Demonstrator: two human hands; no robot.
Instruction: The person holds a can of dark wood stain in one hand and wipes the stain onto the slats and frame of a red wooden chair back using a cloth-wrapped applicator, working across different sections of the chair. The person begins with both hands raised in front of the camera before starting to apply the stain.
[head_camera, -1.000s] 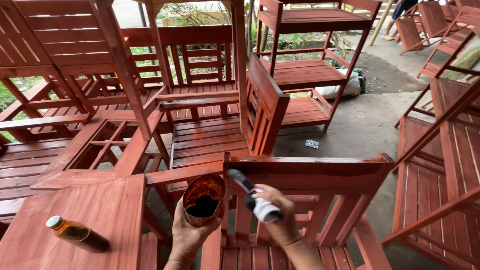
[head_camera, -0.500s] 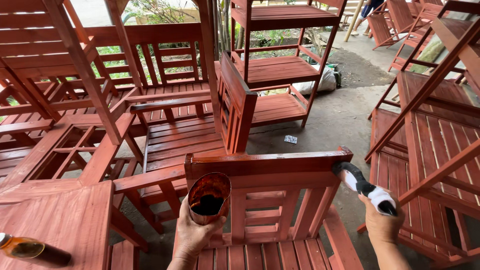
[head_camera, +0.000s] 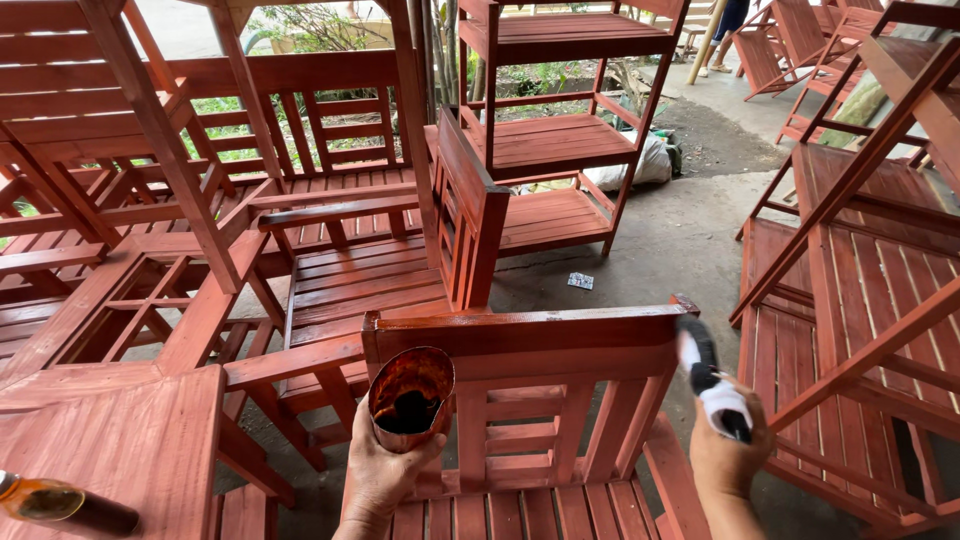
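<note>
My left hand (head_camera: 382, 468) grips a small stained cup (head_camera: 411, 397) of dark wood stain, held low in front of a red-brown wooden chair back (head_camera: 530, 335). My right hand (head_camera: 728, 455) holds a paintbrush (head_camera: 708, 375) with a white handle and dark bristles. The bristles touch the right end of the chair's top rail, whose surface looks wet and glossy. The chair's seat slats (head_camera: 520, 505) lie between my two forearms.
Red-brown stained furniture crowds all around: chairs and benches (head_camera: 330, 250) at left and centre, a slatted shelf unit (head_camera: 560, 140) beyond, folded pieces (head_camera: 860, 300) at right. A bottle of amber liquid (head_camera: 60, 505) lies on a tabletop (head_camera: 120, 450) at lower left. Bare concrete floor (head_camera: 680, 240) shows behind the chair.
My right hand carried the brush from beside the cup out to the right end of the chair's top rail. The cup stayed in my left hand, and my view shifted slightly right.
</note>
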